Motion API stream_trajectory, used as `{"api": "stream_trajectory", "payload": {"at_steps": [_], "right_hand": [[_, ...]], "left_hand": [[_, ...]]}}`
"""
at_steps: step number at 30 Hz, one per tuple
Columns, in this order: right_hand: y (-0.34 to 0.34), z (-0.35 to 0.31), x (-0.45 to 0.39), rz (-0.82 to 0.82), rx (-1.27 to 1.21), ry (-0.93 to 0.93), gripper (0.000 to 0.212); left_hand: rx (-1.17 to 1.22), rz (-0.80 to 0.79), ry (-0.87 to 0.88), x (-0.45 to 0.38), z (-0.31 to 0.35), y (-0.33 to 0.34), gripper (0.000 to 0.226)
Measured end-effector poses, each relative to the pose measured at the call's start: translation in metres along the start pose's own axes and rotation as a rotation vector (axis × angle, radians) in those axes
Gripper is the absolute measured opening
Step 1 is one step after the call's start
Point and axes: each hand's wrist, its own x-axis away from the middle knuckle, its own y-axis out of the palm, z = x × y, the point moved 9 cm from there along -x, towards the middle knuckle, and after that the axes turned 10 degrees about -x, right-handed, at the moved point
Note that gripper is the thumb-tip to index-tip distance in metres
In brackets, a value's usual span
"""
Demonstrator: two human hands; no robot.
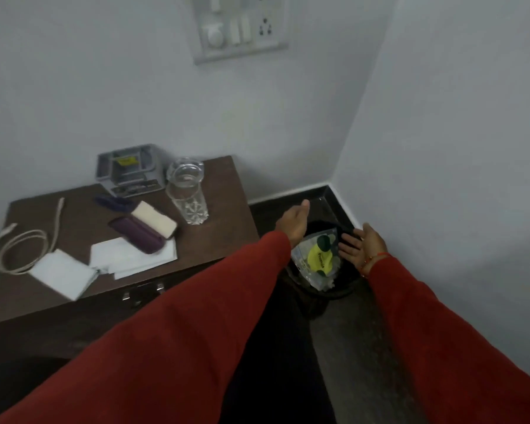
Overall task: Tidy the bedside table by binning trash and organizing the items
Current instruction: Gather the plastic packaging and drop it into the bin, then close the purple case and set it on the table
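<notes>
A black bin [343, 293] stands on the floor in the corner, right of the dark wooden bedside table [224, 209]. Inside the bin lies a clear wrapper with a yellow and green label [317, 258]. My left hand [294, 223] hovers over the bin's left rim, fingers loose and holding nothing. My right hand [361, 247] is over the bin's right side, palm open toward the wrapper, fingers spread. On the table lie a purple case [138, 237], a cream cloth [155, 221], white papers [132, 258], a white cable [25, 249] and a glass tumbler [188, 200].
A grey tray of sachets [127, 169] and a glass ashtray [185, 169] stand at the table's back edge. A purple pen [114, 201] lies near them. A switch panel [239, 26] is on the wall above. Walls close in on the bin's right and rear.
</notes>
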Motion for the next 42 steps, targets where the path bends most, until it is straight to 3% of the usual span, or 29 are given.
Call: {"api": "stream_trajectory", "payload": {"at_steps": [4, 9, 20, 23, 30, 39, 42], "right_hand": [[0.047, -0.015, 0.039, -0.119, 0.034, -0.062, 0.061], [0.134, -0.013, 0.107, -0.329, 0.172, -0.152, 0.063], [0.287, 0.062, 0.222, -0.653, 0.374, -0.18, 0.056], [0.317, 0.095, 0.241, -0.708, 0.471, -0.186, 0.043], [0.352, 0.154, 0.244, -0.723, 0.702, -0.248, 0.01], [0.386, 0.208, 0.16, -0.623, 0.952, -0.489, 0.02], [0.397, 0.22, 0.148, -0.581, 1.215, -0.695, 0.04]], "left_hand": [[0.131, 0.096, 0.072, 0.041, 0.017, -0.04, 0.049], [0.11, 0.22, 0.164, 0.094, 0.016, -0.096, 0.05], [0.184, 0.581, 0.171, 0.185, -0.067, -0.244, 0.046], [0.26, 0.687, 0.108, 0.209, -0.103, -0.286, 0.041], [0.602, 0.762, -0.04, 0.216, -0.18, -0.327, 0.052], [1.015, 0.789, -0.196, 0.164, -0.25, -0.327, 0.063], [1.109, 0.803, -0.265, 0.147, -0.258, -0.323, 0.061]]}}
